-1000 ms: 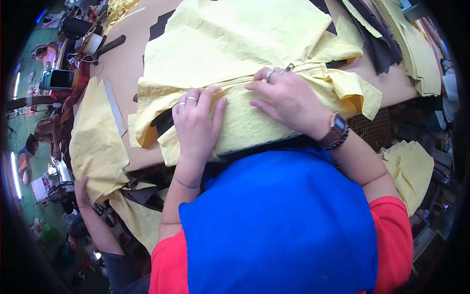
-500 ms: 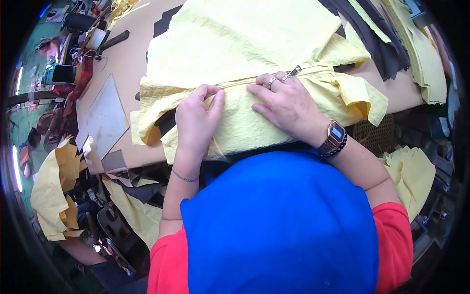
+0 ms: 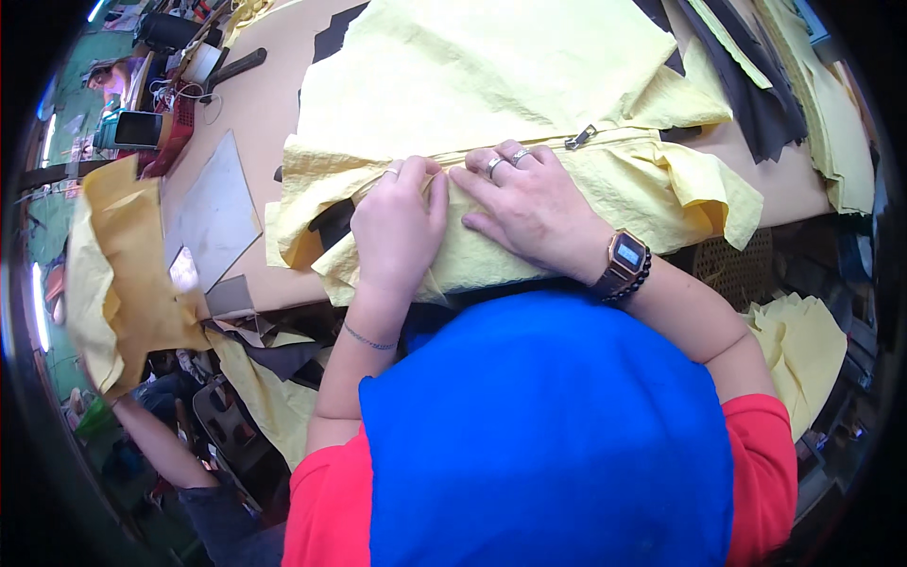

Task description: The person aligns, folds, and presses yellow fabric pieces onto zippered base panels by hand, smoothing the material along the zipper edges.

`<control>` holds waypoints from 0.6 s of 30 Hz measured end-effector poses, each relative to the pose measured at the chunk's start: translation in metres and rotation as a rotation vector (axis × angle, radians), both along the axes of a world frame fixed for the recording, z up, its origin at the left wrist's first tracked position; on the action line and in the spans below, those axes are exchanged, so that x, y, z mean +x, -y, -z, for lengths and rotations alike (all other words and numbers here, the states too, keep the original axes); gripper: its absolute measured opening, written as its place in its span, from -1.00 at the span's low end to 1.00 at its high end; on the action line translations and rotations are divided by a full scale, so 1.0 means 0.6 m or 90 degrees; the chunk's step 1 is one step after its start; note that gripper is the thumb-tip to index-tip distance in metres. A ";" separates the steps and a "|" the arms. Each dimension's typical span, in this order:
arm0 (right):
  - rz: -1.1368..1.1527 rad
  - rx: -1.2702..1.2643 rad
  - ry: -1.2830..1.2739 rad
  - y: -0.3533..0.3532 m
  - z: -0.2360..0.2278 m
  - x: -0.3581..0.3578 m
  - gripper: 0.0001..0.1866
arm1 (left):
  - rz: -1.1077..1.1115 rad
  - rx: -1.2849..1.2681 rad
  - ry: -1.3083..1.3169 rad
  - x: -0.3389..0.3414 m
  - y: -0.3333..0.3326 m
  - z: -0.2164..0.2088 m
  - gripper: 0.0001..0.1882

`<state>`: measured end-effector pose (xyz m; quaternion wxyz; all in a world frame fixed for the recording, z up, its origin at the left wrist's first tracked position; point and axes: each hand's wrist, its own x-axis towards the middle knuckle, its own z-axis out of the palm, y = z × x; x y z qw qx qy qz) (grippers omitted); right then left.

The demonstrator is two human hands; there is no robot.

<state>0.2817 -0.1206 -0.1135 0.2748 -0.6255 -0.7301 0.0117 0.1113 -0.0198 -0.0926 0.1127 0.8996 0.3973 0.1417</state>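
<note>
As the head view looks straight down, both hands are working along one line: the zipper set into the crinkled yellow panel spread on the tan tabletop. It runs side to side across the body, its right end tipped slightly farther away, and here's the key relation: the metal zipper pull sits right of all the fingertips, just beyond the right hand's knuckles.

So the right hand is clearly the nearer one, the left hand well apart from that pull. Right fingers are bent and resting on the yellow just below the zipper, thumb spread away from the index, nothing clasped between them. Over on the left, thumb and index come close together at the zipper's near edge; whether they pinch a fold there, I can't tell. Both sets of fingertips nearly meet mid-panel, pointing along the zipper toward each other, the pull untouched by either hand.
</note>
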 end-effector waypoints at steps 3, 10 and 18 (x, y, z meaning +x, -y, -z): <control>0.007 -0.025 0.024 0.002 -0.001 -0.005 -0.53 | -0.006 0.076 0.021 -0.027 0.003 0.000 -0.87; 0.017 -0.039 0.029 0.000 0.000 -0.009 -0.54 | -0.009 -0.079 0.052 -0.082 -0.014 -0.024 -0.86; 0.022 -0.069 0.064 -0.006 -0.005 -0.014 -0.54 | -0.127 -0.338 0.124 -0.078 -0.073 -0.014 -0.78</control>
